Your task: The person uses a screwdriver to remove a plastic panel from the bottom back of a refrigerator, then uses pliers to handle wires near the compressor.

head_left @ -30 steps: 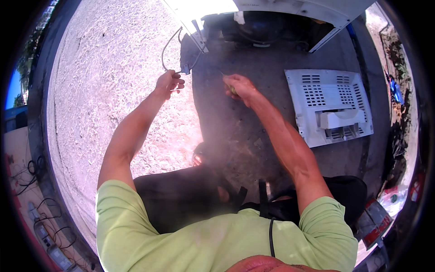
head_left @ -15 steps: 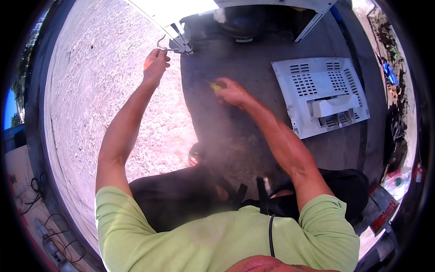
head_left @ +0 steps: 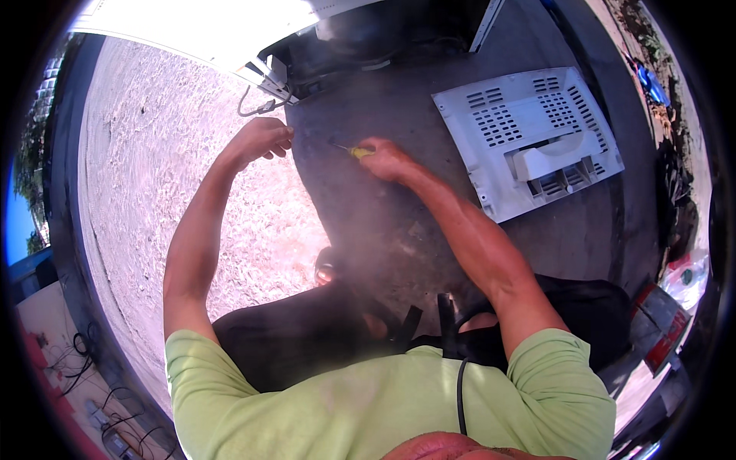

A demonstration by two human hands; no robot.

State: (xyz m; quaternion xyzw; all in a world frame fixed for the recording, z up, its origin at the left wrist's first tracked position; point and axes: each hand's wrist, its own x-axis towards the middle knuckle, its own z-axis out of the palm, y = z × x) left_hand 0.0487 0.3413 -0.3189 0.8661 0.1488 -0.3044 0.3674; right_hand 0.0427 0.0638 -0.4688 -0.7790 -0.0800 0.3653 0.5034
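Observation:
My right hand [head_left: 385,159] is closed round the yellow handle of a screwdriver [head_left: 358,152], its thin shaft pointing left and away from me. To its left, my left hand [head_left: 259,142] hovers with its fingers curled together; anything pinched between them is too small to make out. Just beyond that hand, a grey cable [head_left: 244,103] loops out by the lower corner of a white appliance cabinet [head_left: 207,31]. The cabinet's near side is uncovered, and dark parts [head_left: 391,38] show within its shaded opening.
A white vented panel [head_left: 491,142] with a moulded recess lies on the dark ground at the right. Pale, rough, sunlit ground [head_left: 153,138] stretches along the left. At the far left are cords [head_left: 77,356] and a power strip. A red and grey box [head_left: 661,330] stands at the lower right.
My left hand has come away from the cable and drawn back toward me. My right hand still grips the screwdriver, now turned flatter. The view has shifted, moving the cabinet and panel leftward.

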